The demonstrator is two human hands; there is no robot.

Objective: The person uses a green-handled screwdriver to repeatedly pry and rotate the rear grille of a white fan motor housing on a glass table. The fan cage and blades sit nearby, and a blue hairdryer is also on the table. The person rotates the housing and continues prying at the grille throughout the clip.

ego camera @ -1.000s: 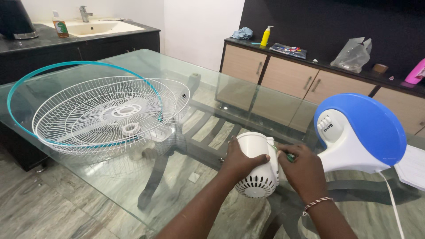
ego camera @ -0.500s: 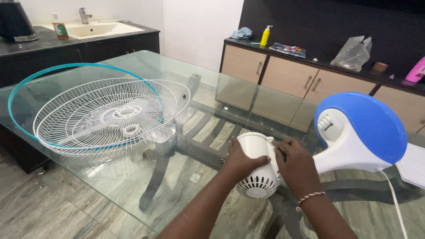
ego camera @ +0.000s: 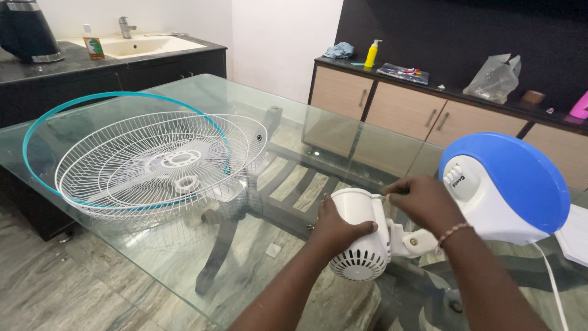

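A white fan motor housing (ego camera: 361,239) lies on the glass table (ego camera: 288,122), joined to a blue and white fan base (ego camera: 511,184) at the right. My left hand (ego camera: 335,228) grips the housing from its left side. My right hand (ego camera: 422,202) is closed on a thin tool with a green handle, whose tip meets the top of the housing. Two white wire fan guards (ego camera: 165,162) with a teal rim ring (ego camera: 73,113) rest on the table to the left, apart from both hands.
A white cord (ego camera: 554,282) runs from the base toward the near right. Paper (ego camera: 576,236) lies at the right edge. Wooden cabinets (ego camera: 392,107) with a yellow bottle and plastic bag stand behind. A dark counter with a sink (ego camera: 144,46) is at far left.
The view has shifted slightly. My right hand has lifted from the housing's side to its top, still pinching the small tool. My left hand keeps its grip on the housing.
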